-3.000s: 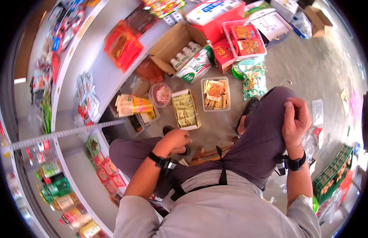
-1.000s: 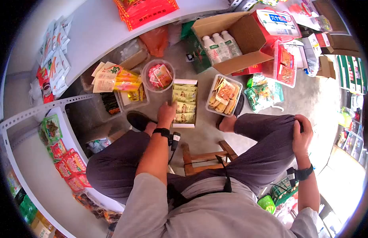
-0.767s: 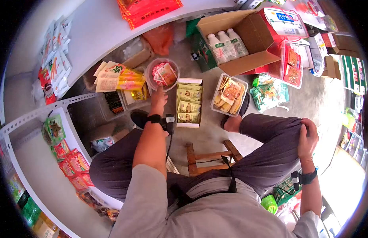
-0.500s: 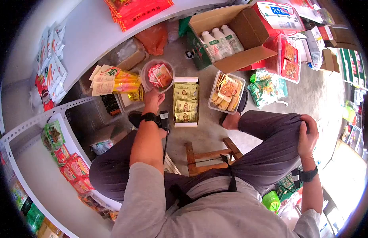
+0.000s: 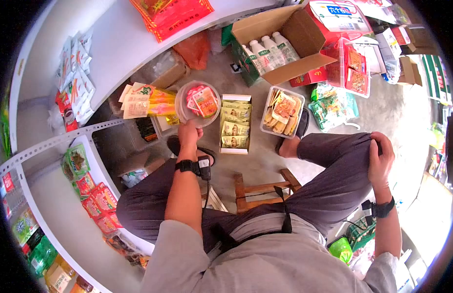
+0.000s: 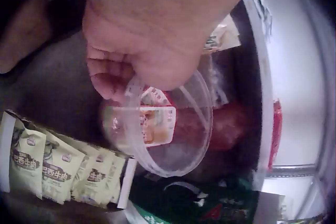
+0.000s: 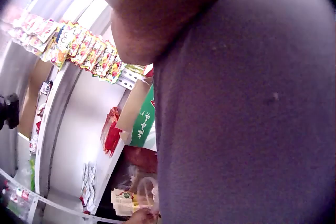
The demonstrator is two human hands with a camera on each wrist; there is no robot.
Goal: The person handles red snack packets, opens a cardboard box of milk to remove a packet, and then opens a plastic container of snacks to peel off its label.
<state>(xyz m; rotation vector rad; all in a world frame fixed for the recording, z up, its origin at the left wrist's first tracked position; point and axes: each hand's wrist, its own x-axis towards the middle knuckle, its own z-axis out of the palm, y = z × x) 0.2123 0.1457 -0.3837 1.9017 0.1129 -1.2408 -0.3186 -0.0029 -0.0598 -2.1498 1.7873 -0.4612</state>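
Note:
My left hand [image 5: 189, 136] pinches the near rim of a round clear plastic tub [image 5: 183, 110], thumb and fingers curled over its edge. Inside lie red and white snack packets [image 5: 205, 101]; in the left wrist view the tub [image 6: 202, 153] tilts beneath the hand [image 6: 142, 50]. Just right of it stands an open carton of pale green sachets [image 5: 235, 128]. Yellow snack packets [image 5: 148, 101] overlap the tub's left side. My right hand [image 5: 382, 155] rests on the right knee, fingers draped over the trouser cloth and holding nothing.
A rectangular tub of snack sticks [image 5: 282, 112] stands near the right foot. Behind it is an open cardboard box with white bottles [image 5: 273, 51]. A white shelf [image 5: 114, 53] curves along the left. A wooden stool [image 5: 256, 198] sits between the legs.
My left hand has gone from beside the sachet carton to the round tub and taken hold of its rim. The right hand has settled onto the knee and stays there.

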